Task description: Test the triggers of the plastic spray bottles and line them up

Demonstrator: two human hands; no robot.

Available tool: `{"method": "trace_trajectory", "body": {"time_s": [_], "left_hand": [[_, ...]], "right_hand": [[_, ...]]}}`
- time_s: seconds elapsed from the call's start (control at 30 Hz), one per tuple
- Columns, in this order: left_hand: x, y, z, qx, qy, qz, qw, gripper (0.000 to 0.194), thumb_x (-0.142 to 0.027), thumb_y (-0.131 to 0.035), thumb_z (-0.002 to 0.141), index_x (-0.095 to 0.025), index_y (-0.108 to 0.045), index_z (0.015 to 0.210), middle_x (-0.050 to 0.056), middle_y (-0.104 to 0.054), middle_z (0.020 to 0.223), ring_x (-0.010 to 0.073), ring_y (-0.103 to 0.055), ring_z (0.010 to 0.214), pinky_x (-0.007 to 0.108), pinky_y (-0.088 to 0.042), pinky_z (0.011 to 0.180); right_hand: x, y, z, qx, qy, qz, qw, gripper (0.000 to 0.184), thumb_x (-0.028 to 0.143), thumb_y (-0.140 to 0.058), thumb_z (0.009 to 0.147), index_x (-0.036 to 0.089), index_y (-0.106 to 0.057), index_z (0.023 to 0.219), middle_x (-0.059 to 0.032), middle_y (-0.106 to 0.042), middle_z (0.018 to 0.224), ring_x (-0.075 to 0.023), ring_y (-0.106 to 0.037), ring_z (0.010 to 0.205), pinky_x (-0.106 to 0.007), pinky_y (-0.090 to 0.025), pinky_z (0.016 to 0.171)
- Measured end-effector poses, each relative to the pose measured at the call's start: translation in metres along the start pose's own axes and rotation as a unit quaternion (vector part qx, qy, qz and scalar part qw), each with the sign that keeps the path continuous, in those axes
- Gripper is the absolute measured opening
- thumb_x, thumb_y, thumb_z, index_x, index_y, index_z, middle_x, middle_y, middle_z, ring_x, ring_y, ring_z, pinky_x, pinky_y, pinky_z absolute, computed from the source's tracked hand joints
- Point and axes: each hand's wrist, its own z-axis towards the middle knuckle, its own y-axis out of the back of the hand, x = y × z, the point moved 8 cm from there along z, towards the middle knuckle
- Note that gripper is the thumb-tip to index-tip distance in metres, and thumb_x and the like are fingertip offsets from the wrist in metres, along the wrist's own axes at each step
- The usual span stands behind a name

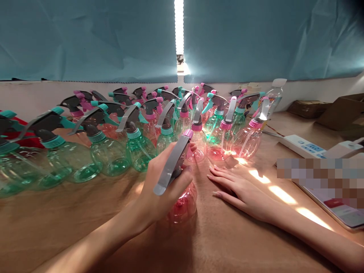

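Observation:
My left hand [167, 182] is wrapped round the neck of a pink spray bottle [183, 204], just under its grey trigger head with a pink nozzle. The bottle stands upright on the brown table [227, 242], its clear body partly hidden by my fingers. To the right of it, my right hand [239, 187] lies flat on the tabletop with fingers stretched out, holding nothing. Beyond both hands stand several more spray bottles, among them a green one [139, 151] on the left and a pink one [220, 144] behind my right hand.
At the right are a power strip [304, 146] with cables and a phone or tablet [341, 212], partly blurred. A clear bottle with a white cap [274, 96] and cardboard boxes [341, 113] stand farther back. Blue sheeting [85, 41] hangs behind, with a bright gap between its halves.

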Motion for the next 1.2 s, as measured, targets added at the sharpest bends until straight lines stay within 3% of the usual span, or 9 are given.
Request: {"method": "trace_trajectory", "body": {"time_s": [0.47, 0.73, 0.93, 1.2], "left_hand": [[-0.0027, 0.0013, 0.0, -0.004, 0.002, 0.004, 1.0, 0.017, -0.013, -0.051, 0.074, -0.023, -0.037, 0.07, -0.003, -0.046, 0.07, 0.0154, -0.049, 0.061, 0.03, -0.046, 0.059], [-0.0013, -0.0001, -0.0004, 0.0, 0.002, -0.002, 1.0, 0.016, -0.013, -0.051, 0.075, -0.023, -0.039, 0.071, -0.003, -0.047, 0.07, 0.0154, -0.049, 0.061, 0.028, -0.041, 0.056], [0.0002, 0.0005, -0.0004, -0.001, 0.004, 0.007, 1.0, 0.015, -0.015, -0.051, 0.075, -0.023, -0.039, 0.071, -0.002, -0.049, 0.07, 0.0203, -0.057, 0.075, 0.03, -0.045, 0.061], [0.0002, 0.0008, -0.0001, 0.004, 0.006, 0.004, 1.0, 0.015, -0.015, -0.052, 0.076, -0.023, -0.041, 0.071, -0.002, -0.052, 0.071, 0.0208, -0.059, 0.077, 0.033, -0.049, 0.067]], "right_hand": [[0.0011, -0.0004, 0.0005, 0.017, -0.002, -0.026, 1.0, 0.058, 0.053, -0.035, 0.096, 0.023, -0.038, 0.145, -0.0022, -0.034, 0.152, -0.0237, -0.03, 0.141, -0.047, -0.028, 0.115], [0.0032, 0.0034, -0.0003, -0.006, 0.006, -0.002, 1.0, 0.055, 0.049, -0.041, 0.095, 0.024, -0.041, 0.143, -0.004, -0.037, 0.151, -0.026, -0.033, 0.14, -0.049, -0.029, 0.114], [0.0014, 0.0025, -0.0006, -0.009, 0.006, 0.012, 1.0, 0.054, 0.049, -0.042, 0.094, 0.025, -0.041, 0.143, -0.0044, -0.038, 0.15, -0.0265, -0.033, 0.14, -0.051, -0.029, 0.114], [0.0025, 0.0016, 0.0, 0.001, 0.0, -0.012, 1.0, 0.056, 0.051, -0.038, 0.095, 0.022, -0.041, 0.143, -0.004, -0.036, 0.151, -0.0252, -0.032, 0.14, -0.049, -0.029, 0.115]]}}
